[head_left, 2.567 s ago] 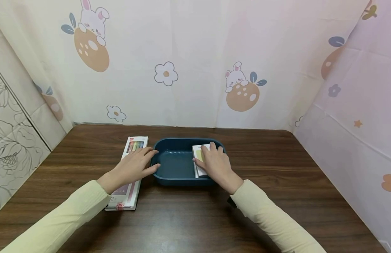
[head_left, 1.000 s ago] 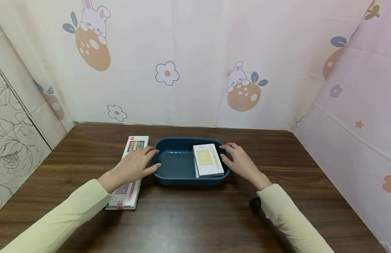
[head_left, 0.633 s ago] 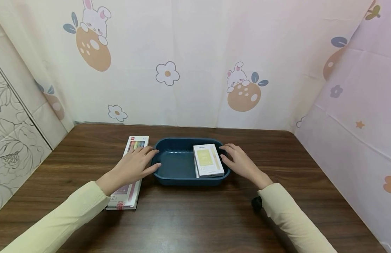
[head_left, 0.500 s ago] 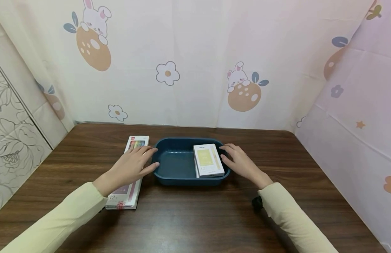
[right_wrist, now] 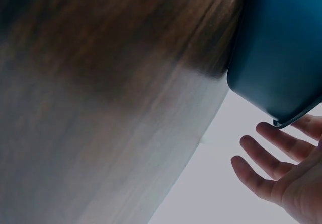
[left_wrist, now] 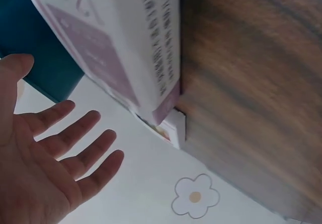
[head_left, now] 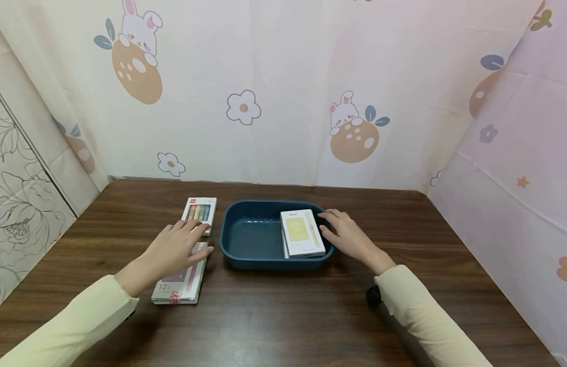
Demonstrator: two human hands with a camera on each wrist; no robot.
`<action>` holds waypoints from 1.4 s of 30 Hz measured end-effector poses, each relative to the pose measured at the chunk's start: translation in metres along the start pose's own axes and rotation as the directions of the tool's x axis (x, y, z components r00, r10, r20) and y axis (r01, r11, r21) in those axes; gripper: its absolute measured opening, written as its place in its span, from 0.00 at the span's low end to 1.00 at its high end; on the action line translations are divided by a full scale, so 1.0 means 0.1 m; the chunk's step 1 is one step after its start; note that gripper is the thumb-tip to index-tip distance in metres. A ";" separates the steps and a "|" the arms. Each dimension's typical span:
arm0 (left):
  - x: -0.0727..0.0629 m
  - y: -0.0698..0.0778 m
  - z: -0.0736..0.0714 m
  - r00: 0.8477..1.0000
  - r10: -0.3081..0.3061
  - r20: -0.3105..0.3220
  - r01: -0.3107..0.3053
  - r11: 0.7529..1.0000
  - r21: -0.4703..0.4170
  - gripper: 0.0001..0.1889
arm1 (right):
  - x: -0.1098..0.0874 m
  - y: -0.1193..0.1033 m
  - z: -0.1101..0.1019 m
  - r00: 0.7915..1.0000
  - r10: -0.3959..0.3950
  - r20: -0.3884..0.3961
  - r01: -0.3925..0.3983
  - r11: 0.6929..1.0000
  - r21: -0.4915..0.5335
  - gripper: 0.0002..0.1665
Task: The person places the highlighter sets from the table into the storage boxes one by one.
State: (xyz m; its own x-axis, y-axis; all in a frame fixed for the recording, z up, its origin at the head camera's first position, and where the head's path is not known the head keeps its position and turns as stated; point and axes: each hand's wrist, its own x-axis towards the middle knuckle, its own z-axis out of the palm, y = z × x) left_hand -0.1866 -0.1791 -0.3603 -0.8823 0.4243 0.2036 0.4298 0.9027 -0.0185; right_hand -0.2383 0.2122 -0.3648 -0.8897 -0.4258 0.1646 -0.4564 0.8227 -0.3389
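My left hand (head_left: 166,250) is over two white boxes on the left, fingers spread and holding nothing. The far box (head_left: 199,210) shows a row of coloured sticks through a window; the near one (head_left: 178,289) has a purple panel, also large in the left wrist view. Parts of both are hidden under this hand. A dark blue rectangular basin (head_left: 251,242) stands to their right. Inside, at its right end, a white box with a yellow-green panel (head_left: 298,230) lies on another white box, mostly covered. My right hand (head_left: 349,237) rests its loose fingers on the basin's right rim.
The dark wood-grain table (head_left: 274,316) carries everything. Behind it hangs a pale curtain (head_left: 288,142) printed with rabbits and flowers, and another patterned sheet (head_left: 503,204) runs along the right side.
The right hand let go of the yellow-green box in the basin and moved right to the rim. The left hand came off the left rim, moving left and nearer over the white boxes.
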 end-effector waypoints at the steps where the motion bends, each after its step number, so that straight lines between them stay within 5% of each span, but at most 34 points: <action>1: -0.02 0.00 0.01 1.000 -0.006 0.008 0.006 1.000 0.004 0.29 | 0.00 0.00 0.00 1.000 -0.002 0.000 0.002 1.000 -0.003 0.26; 24: -0.18 0.02 0.15 0.993 -0.053 0.109 0.063 0.994 -0.088 0.30 | 0.00 0.00 0.00 1.000 0.008 0.015 -0.008 1.000 -0.003 0.26; 42: -0.15 0.02 0.19 0.994 -0.033 0.100 0.046 0.991 -0.128 0.25 | -0.01 -0.02 -0.01 1.000 0.011 0.017 -0.011 1.000 -0.002 0.26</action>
State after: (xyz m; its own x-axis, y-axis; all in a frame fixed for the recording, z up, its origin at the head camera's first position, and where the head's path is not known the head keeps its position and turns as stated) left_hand -0.1760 -0.1821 -0.3819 -0.9107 0.3994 0.1050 0.4101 0.9046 0.1165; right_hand -0.2366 0.2116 -0.3637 -0.8946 -0.4229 0.1445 -0.4462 0.8284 -0.3386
